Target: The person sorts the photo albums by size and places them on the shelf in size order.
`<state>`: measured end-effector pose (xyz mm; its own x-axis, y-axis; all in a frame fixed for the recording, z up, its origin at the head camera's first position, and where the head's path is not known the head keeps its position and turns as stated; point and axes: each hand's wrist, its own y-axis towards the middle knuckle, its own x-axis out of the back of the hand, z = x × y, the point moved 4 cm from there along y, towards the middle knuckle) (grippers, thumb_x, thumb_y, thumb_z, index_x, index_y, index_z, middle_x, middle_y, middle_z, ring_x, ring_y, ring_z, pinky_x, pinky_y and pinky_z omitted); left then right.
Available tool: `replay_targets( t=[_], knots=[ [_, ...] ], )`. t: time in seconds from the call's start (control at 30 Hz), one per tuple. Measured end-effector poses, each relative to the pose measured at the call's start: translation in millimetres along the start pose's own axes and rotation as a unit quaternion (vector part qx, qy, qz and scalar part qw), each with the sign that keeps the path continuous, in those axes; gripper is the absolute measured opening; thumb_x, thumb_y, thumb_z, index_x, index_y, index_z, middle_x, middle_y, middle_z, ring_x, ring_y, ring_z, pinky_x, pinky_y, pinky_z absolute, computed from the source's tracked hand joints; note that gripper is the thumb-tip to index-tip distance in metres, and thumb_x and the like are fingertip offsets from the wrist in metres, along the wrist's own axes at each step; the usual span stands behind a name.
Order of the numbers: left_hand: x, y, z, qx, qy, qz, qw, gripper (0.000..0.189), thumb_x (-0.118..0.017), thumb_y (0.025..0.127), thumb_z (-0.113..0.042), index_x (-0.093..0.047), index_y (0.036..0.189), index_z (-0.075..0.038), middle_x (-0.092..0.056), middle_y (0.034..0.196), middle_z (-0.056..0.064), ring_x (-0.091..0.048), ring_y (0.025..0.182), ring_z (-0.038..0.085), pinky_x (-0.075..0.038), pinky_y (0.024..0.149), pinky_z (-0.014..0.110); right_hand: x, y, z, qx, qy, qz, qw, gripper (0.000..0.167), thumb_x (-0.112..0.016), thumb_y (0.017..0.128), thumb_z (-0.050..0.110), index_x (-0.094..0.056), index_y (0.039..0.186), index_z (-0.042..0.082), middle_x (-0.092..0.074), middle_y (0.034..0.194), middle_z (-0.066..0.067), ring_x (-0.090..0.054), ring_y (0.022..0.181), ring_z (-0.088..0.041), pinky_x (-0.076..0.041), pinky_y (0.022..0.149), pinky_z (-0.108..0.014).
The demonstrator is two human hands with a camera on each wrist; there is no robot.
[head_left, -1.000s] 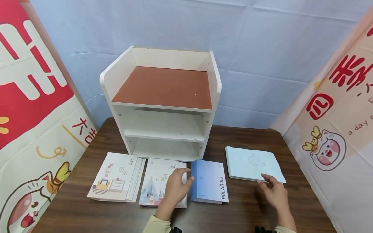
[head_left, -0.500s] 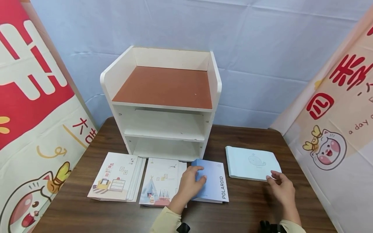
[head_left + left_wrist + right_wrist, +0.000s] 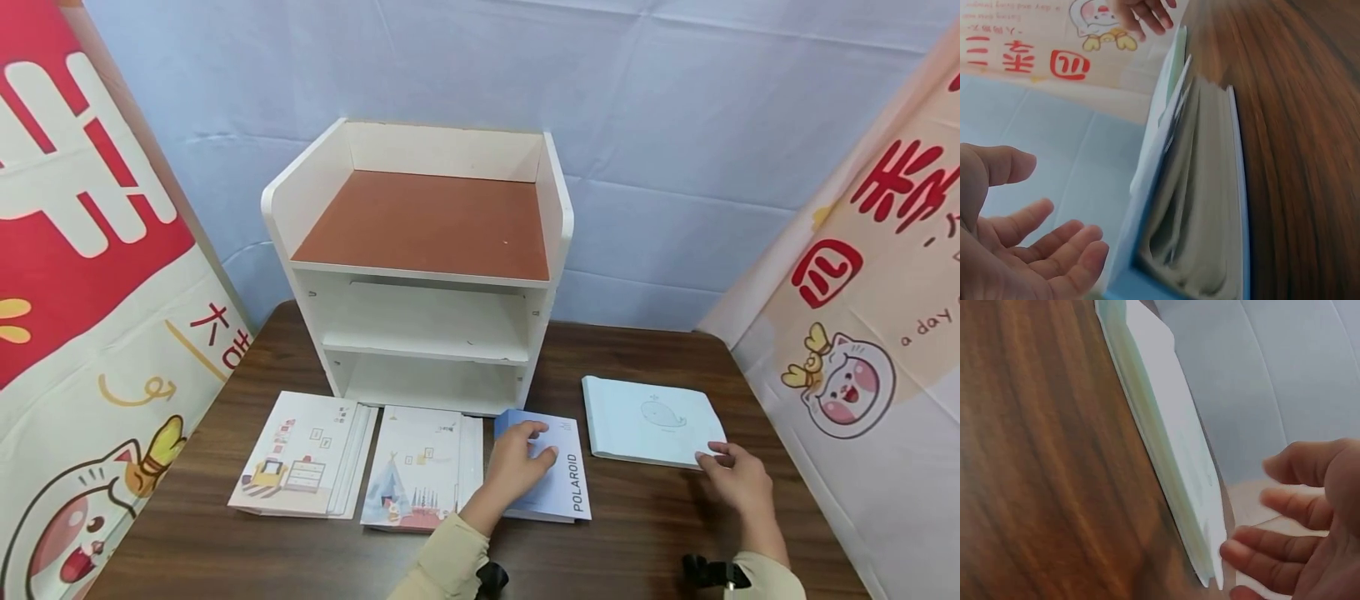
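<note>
In the head view my left hand (image 3: 516,465) is over the blue POLAROID album (image 3: 564,467), thumb and fingers apart with nothing between them. The left wrist view shows that album (image 3: 1210,187) lying flat, its page edges facing the camera, with the loosely bent fingers (image 3: 1063,250) beside its cover. My right hand (image 3: 738,483) is at the near right corner of a pale blue album with a whale drawing (image 3: 652,423). From the right wrist, the fingers (image 3: 1272,544) spread loosely near the end of this album (image 3: 1175,425).
A white shelf unit (image 3: 420,350) with a brown top panel stands at the back of the wooden table (image 3: 300,558). Left of the POLAROID album lie a white album with a tent picture (image 3: 416,467) and another white album with a room picture (image 3: 300,458). Printed cloths hang at both sides.
My left hand has moved right, from over the tent album to over the POLAROID album. My right hand has shifted slightly right along the whale album's near edge. The albums stay put.
</note>
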<state>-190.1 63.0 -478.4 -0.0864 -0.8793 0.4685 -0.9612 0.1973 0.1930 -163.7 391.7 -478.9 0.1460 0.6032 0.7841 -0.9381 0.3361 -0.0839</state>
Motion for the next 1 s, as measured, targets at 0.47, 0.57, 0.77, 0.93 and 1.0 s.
replay_targets(
  t=[0.47,0.57,0.77,0.93,1.0],
  knots=[
    [-26.0,14.7,-16.8,0.05,-0.056,0.04,0.9964,0.031,-0.069,0.081,-0.02,-0.063,0.108,-0.006,-0.061,0.105,0.01,-0.06,0.089,0.023,-0.046,0.073,0.027,14,15.8,-13,-0.063,0.081,0.047,0.9936,0.059,-0.053,0.09,0.036,-0.043,0.122,-0.014,-0.054,0.102,-0.029,-0.056,0.088,-0.035,-0.042,0.073,-0.049],
    [-31.6,15.2,-19.4,0.063,-0.074,0.045,0.9942,0.031,-0.069,0.081,-0.02,-0.064,0.108,-0.007,-0.061,0.106,0.01,-0.059,0.089,0.022,-0.046,0.072,0.028,11,24.6,-28,-0.073,0.103,-0.012,0.992,0.051,-0.055,0.089,0.031,-0.049,0.117,-0.011,-0.055,0.1,-0.025,-0.057,0.082,-0.029,-0.044,0.065,-0.042],
    [-41.4,19.3,-21.7,0.087,-0.11,0.037,0.9895,0.027,-0.068,0.081,-0.018,-0.064,0.106,-0.009,-0.061,0.106,0.01,-0.059,0.086,0.016,-0.046,0.071,0.027,-5,61.1,-84,-0.092,0.1,-0.063,0.9888,0.054,-0.053,0.089,0.041,-0.052,0.12,-0.004,-0.051,0.112,-0.022,-0.051,0.091,-0.028,-0.043,0.066,-0.037],
    [-49.3,24.7,-19.4,0.107,-0.135,0.025,0.9847,0.024,-0.067,0.081,-0.017,-0.064,0.104,-0.011,-0.061,0.104,0.008,-0.059,0.085,0.013,-0.047,0.071,0.027,-8,69.6,-93,-0.1,0.115,-0.064,0.9862,0.058,-0.053,0.088,0.044,-0.05,0.123,-0.003,-0.047,0.12,-0.022,-0.046,0.099,-0.032,-0.04,0.071,-0.043],
    [-52.8,27.3,-17.9,0.11,-0.139,0.019,0.984,0.023,-0.067,0.081,-0.015,-0.064,0.103,-0.01,-0.061,0.102,0.007,-0.058,0.084,0.014,-0.047,0.071,0.028,-4,62.6,-81,-0.114,0.124,-0.079,0.9827,0.053,-0.053,0.089,0.04,-0.051,0.122,-0.001,-0.047,0.118,-0.021,-0.046,0.099,-0.032,-0.043,0.065,-0.038]
  ],
)
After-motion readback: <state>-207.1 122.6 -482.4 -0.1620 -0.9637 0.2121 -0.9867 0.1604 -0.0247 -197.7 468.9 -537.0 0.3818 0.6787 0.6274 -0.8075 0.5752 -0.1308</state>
